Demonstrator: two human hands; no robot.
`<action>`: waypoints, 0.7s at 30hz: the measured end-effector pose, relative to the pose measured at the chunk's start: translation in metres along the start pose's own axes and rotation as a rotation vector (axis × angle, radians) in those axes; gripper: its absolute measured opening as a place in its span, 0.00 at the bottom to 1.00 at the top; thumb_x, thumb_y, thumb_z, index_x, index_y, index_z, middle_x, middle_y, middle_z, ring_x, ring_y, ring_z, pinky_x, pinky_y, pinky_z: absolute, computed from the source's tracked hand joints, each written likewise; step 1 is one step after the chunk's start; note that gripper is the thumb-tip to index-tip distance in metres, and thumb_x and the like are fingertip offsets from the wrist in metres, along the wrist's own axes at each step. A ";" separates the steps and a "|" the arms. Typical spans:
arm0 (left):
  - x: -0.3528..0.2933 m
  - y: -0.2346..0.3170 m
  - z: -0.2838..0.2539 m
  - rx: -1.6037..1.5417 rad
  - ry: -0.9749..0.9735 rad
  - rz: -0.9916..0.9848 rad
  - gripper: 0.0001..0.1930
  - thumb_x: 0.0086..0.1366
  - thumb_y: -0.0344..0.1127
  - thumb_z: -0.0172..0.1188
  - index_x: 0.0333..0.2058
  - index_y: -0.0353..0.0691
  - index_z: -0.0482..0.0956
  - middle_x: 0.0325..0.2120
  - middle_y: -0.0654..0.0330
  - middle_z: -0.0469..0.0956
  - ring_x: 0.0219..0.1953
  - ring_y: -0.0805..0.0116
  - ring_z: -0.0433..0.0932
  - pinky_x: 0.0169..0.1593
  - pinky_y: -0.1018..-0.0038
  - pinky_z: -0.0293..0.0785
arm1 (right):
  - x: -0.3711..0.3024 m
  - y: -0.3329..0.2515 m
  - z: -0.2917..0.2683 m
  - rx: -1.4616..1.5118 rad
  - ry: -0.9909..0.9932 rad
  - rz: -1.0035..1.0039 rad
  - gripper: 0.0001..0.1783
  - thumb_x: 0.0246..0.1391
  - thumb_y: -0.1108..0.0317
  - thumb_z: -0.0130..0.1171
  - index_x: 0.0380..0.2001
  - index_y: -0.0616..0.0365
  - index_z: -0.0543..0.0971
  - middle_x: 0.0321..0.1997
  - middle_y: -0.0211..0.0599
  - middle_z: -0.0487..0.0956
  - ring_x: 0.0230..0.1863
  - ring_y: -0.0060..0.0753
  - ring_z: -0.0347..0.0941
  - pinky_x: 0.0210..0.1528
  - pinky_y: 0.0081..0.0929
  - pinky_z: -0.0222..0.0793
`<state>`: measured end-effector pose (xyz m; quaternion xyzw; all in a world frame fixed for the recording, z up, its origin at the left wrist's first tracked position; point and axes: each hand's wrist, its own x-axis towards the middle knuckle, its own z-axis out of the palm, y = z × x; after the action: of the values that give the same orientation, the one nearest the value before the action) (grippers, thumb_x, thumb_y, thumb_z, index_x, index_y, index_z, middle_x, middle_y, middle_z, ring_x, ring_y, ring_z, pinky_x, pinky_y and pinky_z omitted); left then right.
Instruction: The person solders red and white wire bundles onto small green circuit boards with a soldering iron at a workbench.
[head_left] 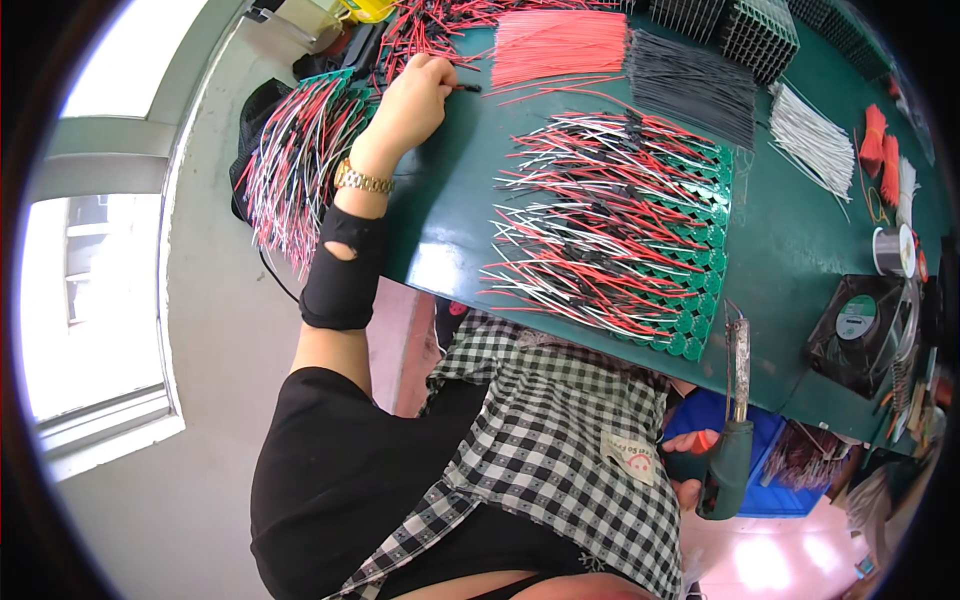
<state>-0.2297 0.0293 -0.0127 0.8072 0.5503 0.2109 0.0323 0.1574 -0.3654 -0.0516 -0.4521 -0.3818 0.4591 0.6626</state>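
My left hand [415,100] is closed at the near edge of a heaped pile of red and black wires [440,22] at the back left. What the fingers hold is mostly hidden; a short black piece [467,88] shows beside them. Low at the right, my right hand [688,466] is wrapped round the dark green handle of a soldering iron [733,450], tip upward beside the table edge. Only part of that hand shows. Between the hands, rows of red and white wires [590,230] with black parts lie over a green board of round cells [712,250].
Bundles of red wires [558,45], black wires [690,88] and white wires [815,145] lie toward the back. More wires [305,160] hang over the left table edge. At right stand a solder spool [890,250] and a black fan [855,325]. A blue bin [755,475] sits below.
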 end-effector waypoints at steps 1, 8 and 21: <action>-0.006 0.006 -0.003 -0.034 -0.027 0.052 0.03 0.56 0.25 0.54 0.30 0.34 0.72 0.34 0.50 0.72 0.36 0.51 0.71 0.41 0.65 0.68 | -0.001 0.001 -0.002 -0.003 -0.001 0.001 0.41 0.44 0.56 0.66 0.53 0.72 0.59 0.36 0.47 0.70 0.34 0.39 0.72 0.36 0.33 0.72; -0.033 0.029 -0.027 -0.204 -0.097 0.067 0.04 0.53 0.25 0.53 0.28 0.36 0.74 0.32 0.54 0.71 0.33 0.56 0.73 0.39 0.68 0.71 | 0.004 0.004 -0.002 0.014 -0.092 0.004 0.40 0.48 0.56 0.62 0.56 0.69 0.57 0.39 0.45 0.69 0.37 0.38 0.71 0.42 0.34 0.70; -0.019 0.031 -0.006 0.031 -0.027 0.100 0.11 0.58 0.34 0.59 0.27 0.30 0.75 0.26 0.48 0.72 0.36 0.51 0.70 0.41 0.63 0.67 | 0.019 -0.008 0.019 -0.026 -0.089 0.024 0.35 0.47 0.58 0.63 0.49 0.73 0.61 0.36 0.46 0.72 0.34 0.36 0.73 0.39 0.33 0.72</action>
<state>-0.2109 -0.0008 -0.0042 0.8370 0.5118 0.1927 0.0169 0.1470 -0.3438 -0.0365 -0.4443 -0.4116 0.4816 0.6335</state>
